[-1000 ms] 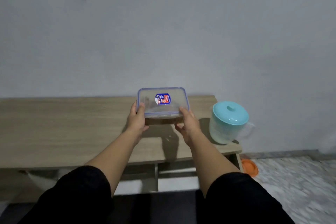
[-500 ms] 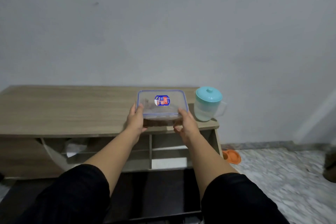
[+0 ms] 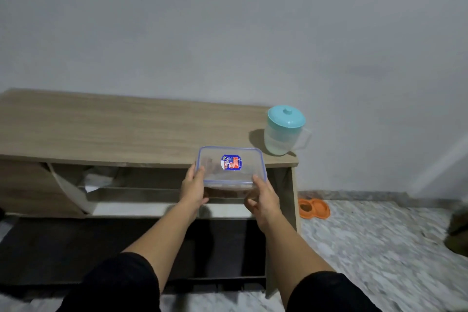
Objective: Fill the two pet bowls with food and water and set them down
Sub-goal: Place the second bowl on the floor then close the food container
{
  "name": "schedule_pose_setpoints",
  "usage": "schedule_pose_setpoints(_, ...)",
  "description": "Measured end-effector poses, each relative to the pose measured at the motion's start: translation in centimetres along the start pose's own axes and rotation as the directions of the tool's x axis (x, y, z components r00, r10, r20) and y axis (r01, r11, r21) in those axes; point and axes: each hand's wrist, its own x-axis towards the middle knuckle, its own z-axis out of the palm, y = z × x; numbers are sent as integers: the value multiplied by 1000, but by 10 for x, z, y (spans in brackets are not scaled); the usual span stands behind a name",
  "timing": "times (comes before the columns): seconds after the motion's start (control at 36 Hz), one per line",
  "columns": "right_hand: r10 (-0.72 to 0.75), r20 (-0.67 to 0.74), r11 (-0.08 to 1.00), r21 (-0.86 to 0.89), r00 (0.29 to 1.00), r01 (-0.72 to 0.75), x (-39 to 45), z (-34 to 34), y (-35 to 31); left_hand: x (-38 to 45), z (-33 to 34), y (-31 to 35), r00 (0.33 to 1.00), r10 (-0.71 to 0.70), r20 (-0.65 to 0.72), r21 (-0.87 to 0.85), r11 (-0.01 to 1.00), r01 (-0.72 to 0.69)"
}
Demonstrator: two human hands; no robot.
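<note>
A clear lidded food container (image 3: pixel 230 167) with a blue label and brown food inside is in the air in front of the wooden cabinet's front edge. My left hand (image 3: pixel 193 191) grips its left side and my right hand (image 3: pixel 262 199) grips its right front corner. A water jug (image 3: pixel 285 132) with a teal lid stands on the cabinet's right end. An orange double pet bowl (image 3: pixel 314 208) lies on the marble floor to the right of the cabinet, against the wall.
The low wooden cabinet (image 3: pixel 126 132) runs along the grey wall, with open shelves below holding crumpled paper (image 3: pixel 96 181). A dark mat (image 3: pixel 101 248) lies before it. A dark object (image 3: pixel 458 233) sits at the right edge of the floor.
Both hands have drawn the container off the cabinet top toward me. My view has backed away and swung right, showing more floor and the whole orange bowl.
</note>
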Motion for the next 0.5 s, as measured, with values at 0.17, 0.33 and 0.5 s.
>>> schedule_pose_setpoints(0.17,6,-26,997,-80,1000,-8,21,-29,41,10,3,-50,1000,-23,4,-1,1000,23)
schedule_pose_setpoints(0.33,-7,-9,999,-48,1000,7,51,-51,86,37,5,-101,999,-29,35,-1,1000,29)
schedule_pose_setpoints(0.5,-64,-52,997,-46,997,61,102,-65,127,80,9,-147,991,17,133,-33,999,-13)
